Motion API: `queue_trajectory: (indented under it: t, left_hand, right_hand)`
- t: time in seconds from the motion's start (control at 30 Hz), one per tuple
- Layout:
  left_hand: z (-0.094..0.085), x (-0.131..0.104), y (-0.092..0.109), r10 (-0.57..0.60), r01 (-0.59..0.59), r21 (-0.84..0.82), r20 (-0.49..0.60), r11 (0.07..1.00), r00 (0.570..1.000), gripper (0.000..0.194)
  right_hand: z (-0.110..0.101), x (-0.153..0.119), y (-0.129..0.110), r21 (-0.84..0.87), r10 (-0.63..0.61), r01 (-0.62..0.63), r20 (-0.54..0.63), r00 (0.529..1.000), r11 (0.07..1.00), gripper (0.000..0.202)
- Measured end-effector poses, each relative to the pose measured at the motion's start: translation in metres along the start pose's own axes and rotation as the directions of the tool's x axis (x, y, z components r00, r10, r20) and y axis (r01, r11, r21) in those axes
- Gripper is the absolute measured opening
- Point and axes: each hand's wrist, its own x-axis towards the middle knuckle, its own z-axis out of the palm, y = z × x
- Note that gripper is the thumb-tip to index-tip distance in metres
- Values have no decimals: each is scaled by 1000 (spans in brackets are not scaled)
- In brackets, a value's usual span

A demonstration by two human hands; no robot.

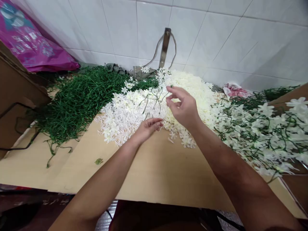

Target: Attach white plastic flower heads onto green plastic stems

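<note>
A branching green plastic stem (156, 100) is held up over the white petal pile, its thin branches spread between my hands. My left hand (149, 129) is low at the front of the pile, fingers closed at the stem's lower end; its exact grip is partly hidden. Higher and to the right, my right hand (183, 104) has its fingers curled close together beside the branch tips. A small green tip shows at its index finger; what it pinches is too small to make out. Loose white artificial flowers (192, 93) and thin white pieces (125, 123) lie beneath and behind both hands.
A heap of green stems (84, 96) lies left, with a cardboard box (16, 96) and pink bag (40, 48) beyond. Stems with white flowers (271, 134) are piled right. A metal bracket (165, 48) stands against the tiled wall (120, 29). The cardboard tabletop (166, 173) ends near me.
</note>
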Motion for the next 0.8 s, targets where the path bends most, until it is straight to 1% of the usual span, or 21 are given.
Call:
queue_trajectory:
  t: [0.07,0.13,0.17,0.23,0.3,0.33,0.4,0.47,0.53,0.6,0.63,0.7,0.8]
  left_hand:
    - [2,-6,5,4,-3,-111,14,994,1000,55]
    - [6,-12,9,1,2,-140,20,990,1000,58]
    - [8,-13,11,-5,5,-132,2,991,1000,57]
    - [11,-15,13,-19,10,-118,-70,993,997,53]
    - [14,-15,14,-38,23,-120,-129,993,991,47]
    - [14,-15,13,-45,28,-124,-138,992,989,46]
    - [16,-15,14,-69,53,-137,-111,989,991,46]
    - [18,-17,15,-104,95,-151,-58,984,993,49]
    - [22,-19,16,-150,145,-171,-13,975,989,53]
    - [27,-20,16,-175,171,-188,-3,967,985,56]
    - [29,-20,16,-183,178,-194,-8,965,983,55]
    - [33,-20,14,-194,185,-200,-25,962,981,45]
    - [34,-19,16,-181,162,-215,-72,963,981,31]
  right_hand:
    - [-3,-35,-6,97,25,-27,28,999,995,42]
    - [-5,-65,-8,191,102,-114,68,992,975,42]
    - [-6,-78,-8,231,154,-171,89,984,958,41]
    - [-6,-100,-5,298,252,-280,132,959,912,42]
    - [-6,-118,1,359,331,-373,173,928,856,44]
    - [-6,-125,4,388,365,-409,186,912,826,45]
    - [-8,-137,8,442,422,-465,198,885,767,48]
    - [-9,-146,10,478,470,-506,203,859,718,49]
    - [-11,-153,11,483,501,-537,215,838,692,48]
    - [-12,-158,11,456,515,-557,226,827,695,46]
    - [-13,-160,11,437,516,-560,227,826,704,46]
    - [-15,-163,11,408,507,-553,225,832,726,43]
    - [-19,-169,11,397,487,-538,230,843,744,39]
